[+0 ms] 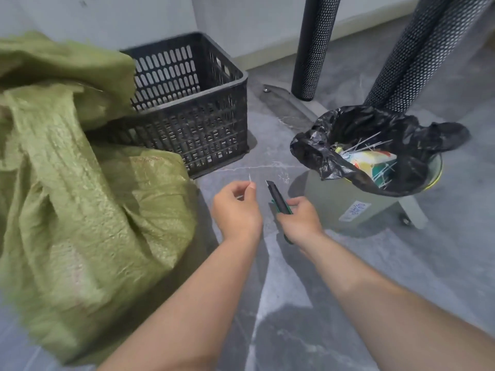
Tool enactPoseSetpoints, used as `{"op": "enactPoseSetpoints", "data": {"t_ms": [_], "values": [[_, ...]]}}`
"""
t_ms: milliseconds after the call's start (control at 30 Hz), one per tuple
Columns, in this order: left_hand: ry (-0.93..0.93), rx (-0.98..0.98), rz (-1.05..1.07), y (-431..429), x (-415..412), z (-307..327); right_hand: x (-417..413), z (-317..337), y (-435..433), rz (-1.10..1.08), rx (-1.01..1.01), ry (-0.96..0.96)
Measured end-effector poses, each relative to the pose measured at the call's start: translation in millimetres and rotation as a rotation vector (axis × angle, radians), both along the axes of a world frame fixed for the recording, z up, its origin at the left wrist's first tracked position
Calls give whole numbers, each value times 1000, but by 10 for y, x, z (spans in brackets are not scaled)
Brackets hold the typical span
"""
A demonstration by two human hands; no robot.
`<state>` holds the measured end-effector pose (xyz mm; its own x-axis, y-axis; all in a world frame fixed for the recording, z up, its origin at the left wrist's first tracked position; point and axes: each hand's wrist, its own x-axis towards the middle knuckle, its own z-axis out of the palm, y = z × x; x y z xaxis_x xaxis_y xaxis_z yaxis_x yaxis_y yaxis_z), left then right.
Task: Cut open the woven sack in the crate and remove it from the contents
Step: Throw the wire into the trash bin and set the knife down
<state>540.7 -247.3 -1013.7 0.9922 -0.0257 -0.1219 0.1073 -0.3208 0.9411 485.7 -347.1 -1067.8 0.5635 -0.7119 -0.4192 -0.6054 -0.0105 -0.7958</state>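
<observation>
A large green woven sack (80,183) fills the left of the head view, crumpled and bulging, draped over whatever is beneath it. Behind it stands a black slotted plastic crate (192,103), its visible inside bare. My left hand (235,207) hovers over the floor right of the sack, pinching a thin white strip (249,178) between thumb and forefinger. My right hand (300,218) is closed around a black and green utility knife (277,196), blade end pointing up and away. Both hands are apart from the sack.
A grey bin (375,207) lined with a black bag (361,129) stands at the right, holding white strips and a package. Two black perforated posts (313,46) rise behind it. The floor is grey marbled tile (281,303), with a pale wall at the back.
</observation>
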Motion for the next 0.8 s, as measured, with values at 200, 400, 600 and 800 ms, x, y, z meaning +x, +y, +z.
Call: {"op": "enactPoseSetpoints", "data": {"t_ms": [200, 400, 600, 800], "values": [[89, 106, 22, 22, -81, -490, -151, -590, 57, 56, -41, 133], [173, 123, -17, 49, -284, -855, -444, -1054, 74, 190, -186, 275], [183, 140, -47, 94, -314, -934, -505, -1147, 149, 244, -306, 387], [197, -49, -73, 80, -265, -781, -456, -910, 295, 462, -107, -213]]}}
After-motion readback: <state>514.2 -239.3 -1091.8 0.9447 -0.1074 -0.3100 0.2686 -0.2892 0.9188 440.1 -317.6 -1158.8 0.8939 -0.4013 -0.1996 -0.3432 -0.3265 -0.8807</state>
